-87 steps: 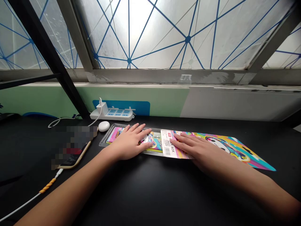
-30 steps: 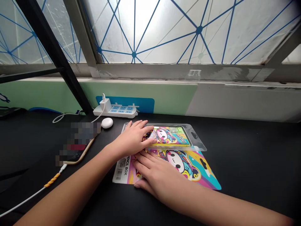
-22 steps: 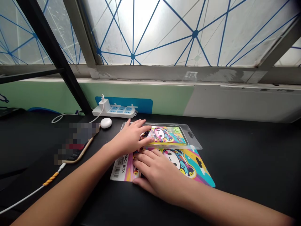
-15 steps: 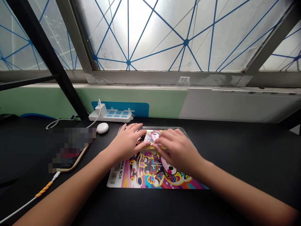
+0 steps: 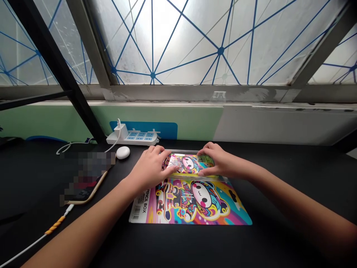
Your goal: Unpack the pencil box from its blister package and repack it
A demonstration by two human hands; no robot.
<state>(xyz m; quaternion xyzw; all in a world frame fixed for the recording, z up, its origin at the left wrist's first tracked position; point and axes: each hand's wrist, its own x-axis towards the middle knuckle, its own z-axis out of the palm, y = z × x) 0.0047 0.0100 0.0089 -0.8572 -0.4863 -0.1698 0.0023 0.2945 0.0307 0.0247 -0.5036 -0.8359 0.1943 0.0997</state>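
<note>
A colourful pencil box [image 5: 188, 163] with a cartoon character sits under a clear plastic cover on the far part of a printed backing card [image 5: 206, 203]. The card lies flat on the black desk, with "PENCIL BOX" and a barcode at its left end. My left hand [image 5: 150, 165] grips the box's left end, thumb at the near edge and fingers over the far side. At the right end, my right hand [image 5: 216, 160] spans the box the same way, thumb near and bent fingers far. The palms hide both ends of the cover.
Behind the hands, a white power strip [image 5: 136, 138] with a plugged-in charger stands against the wall. A round white case [image 5: 123, 152] lies left of my left hand. Farther left are a blurred-out device [image 5: 89, 182] and a white cable [image 5: 26, 251]. A black post [image 5: 55, 63] rises at the left.
My right hand has moved right, from the middle of the pencil box to its right end, uncovering the printed character. My left hand stays at the left end.
</note>
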